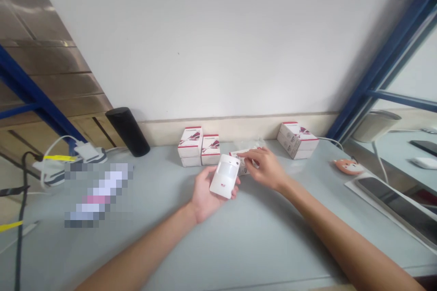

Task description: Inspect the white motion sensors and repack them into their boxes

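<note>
A white motion sensor (225,176), with a curved lens window and small red print, lies tilted in my left hand (204,200). The fingers of that hand wrap behind it and show at its right edge. My right hand (266,168) is at the sensor's upper right corner, index finger stretched toward it and the other fingers bent. Whether the fingertip touches the sensor I cannot tell. Nothing shows in the right hand. Behind the hands lies a white and red box (246,169), partly hidden, with clear plastic (251,143) by it.
Two small white and red boxes (190,145) stand at the back, with more boxes (297,141) at the right. A black cylinder (128,132), chargers with cables (87,150) and a blurred-out object (99,195) are left. An orange item (348,166) and dark phone-like slab (396,204) lie right.
</note>
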Available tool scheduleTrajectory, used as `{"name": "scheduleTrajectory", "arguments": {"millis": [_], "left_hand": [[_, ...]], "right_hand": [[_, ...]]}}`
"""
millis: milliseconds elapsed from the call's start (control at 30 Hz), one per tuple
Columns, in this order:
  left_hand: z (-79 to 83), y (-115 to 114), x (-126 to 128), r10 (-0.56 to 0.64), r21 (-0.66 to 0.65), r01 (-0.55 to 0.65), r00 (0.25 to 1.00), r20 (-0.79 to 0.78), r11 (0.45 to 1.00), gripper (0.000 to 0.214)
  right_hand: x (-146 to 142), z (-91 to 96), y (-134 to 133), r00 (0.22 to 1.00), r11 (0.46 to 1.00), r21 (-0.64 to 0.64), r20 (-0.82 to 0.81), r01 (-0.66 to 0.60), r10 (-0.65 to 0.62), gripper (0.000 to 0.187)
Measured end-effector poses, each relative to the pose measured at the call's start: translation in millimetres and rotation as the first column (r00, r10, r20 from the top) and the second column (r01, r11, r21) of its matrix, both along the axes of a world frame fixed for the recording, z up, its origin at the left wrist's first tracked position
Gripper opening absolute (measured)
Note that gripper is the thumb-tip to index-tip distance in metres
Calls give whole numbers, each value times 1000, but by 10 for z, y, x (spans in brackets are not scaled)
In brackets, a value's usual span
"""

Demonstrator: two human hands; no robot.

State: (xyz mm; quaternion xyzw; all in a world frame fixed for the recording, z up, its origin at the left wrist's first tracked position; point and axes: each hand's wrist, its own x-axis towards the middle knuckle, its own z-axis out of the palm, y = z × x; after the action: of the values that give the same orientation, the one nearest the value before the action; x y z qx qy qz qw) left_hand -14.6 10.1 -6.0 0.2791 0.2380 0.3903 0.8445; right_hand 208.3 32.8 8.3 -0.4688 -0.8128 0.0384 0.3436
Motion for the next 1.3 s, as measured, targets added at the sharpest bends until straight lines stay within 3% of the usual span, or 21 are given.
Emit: {"name": "scheduleTrajectory", "arguments": {"millis": [67,167,267,400,500,867,1067,1300], "left_hand": [[24,-13,8,8,-3,-8,1000,-17,1000,45],[49,-25,17,11,-11,-11,1000,-18,1000,45],[56,-29,18,5,-21,-5,1000,-14,1000,45],[57,-35,15,4,-19,-5,1000,-26,1000,43],[53,-37,16,-2,-9,2,1000,-19,1000,42],[20,-16,21,-24,16,25,999,-31,1000,42],[51,-33,25,-29,3,29,998,-61,1000,42],[47,-37,3,-34,25,35,998,-61,999,42]], "right_hand": [[50,-7,40,998,998,4,10,55,-55,35],[209,-68,155,968,969,6,50,246,-246,37],[414,-164,297,925,922,-95,99,376,-367,44],[589,-239,431,954,923,-247,33,296,-297,57],[600,-238,453,969,941,-241,0,239,-246,60],[629,-280,440,929,918,-185,-55,350,-365,60],[785,-377,555,929,897,-327,-119,297,-351,77],[734,-253,535,910,910,-303,-215,282,-354,65]]}}
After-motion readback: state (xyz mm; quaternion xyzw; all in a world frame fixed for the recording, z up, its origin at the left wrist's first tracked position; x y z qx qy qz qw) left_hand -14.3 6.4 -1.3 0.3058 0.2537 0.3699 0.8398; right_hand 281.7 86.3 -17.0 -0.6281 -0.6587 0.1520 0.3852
